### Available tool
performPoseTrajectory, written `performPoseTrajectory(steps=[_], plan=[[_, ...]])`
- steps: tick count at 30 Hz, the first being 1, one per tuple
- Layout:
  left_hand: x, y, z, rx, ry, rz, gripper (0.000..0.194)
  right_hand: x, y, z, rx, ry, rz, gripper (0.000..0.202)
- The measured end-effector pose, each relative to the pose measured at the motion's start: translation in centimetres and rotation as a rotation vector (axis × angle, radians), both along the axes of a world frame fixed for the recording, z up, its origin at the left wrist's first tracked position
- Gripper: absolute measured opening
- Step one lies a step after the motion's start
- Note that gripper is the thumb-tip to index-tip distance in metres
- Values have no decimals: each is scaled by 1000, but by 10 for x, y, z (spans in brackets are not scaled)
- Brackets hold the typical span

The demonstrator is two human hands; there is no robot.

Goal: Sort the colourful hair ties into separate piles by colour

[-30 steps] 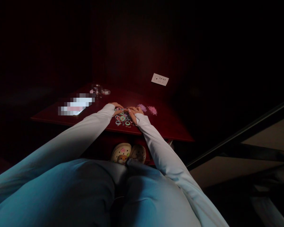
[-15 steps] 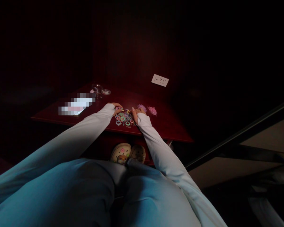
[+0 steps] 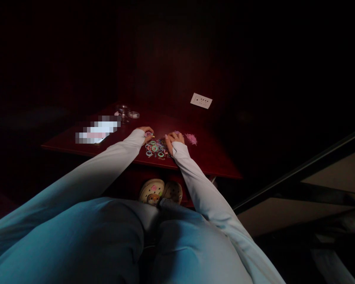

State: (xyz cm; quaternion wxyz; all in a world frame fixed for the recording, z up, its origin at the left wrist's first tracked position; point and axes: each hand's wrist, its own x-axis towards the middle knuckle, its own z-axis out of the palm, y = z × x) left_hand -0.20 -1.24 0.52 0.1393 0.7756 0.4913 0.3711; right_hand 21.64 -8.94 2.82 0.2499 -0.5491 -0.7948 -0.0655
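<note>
Nearest, beyond a pair of shoes (image 3: 152, 191), a pile of coloured rings (image 3: 155, 149) lies close to the front edge of the dark red bench (image 3: 215, 157). The hands, which met over the pile a second ago, are now apart, so its middle shows again. The left hand (image 3: 147, 129) is curled at the pile's far left, a pinkish ring between thumb and fingers — whether gripped, I cannot tell. The right hand (image 3: 174, 139) has shifted slightly away to the pile's right, fingers loosely bent, and now covers most of a purple heap (image 3: 176, 132); whether it holds anything is hidden. Just beside that sits a pink heap (image 3: 191, 139), apart from the rings — so separate groups stand there. Farther back, at the left, are a clear jar (image 3: 123, 112) and a small round lid (image 3: 134, 114).
</note>
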Motion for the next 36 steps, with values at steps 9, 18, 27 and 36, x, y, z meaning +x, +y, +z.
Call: performPoseTrajectory(steps=[9,18,27,36], plan=[[-3,-11,1,153,108,-53,30,2,6,-8,-56,59,29,51],[1,-15,3,141,83,-44,13,0,0,-2,-88,46,16,50],[4,-15,1,91,33,5,6,-3,0,-2,-118,-41,-31,55],[3,-21,9,42,25,-40,10,-4,1,-2,-170,-53,-1,54]])
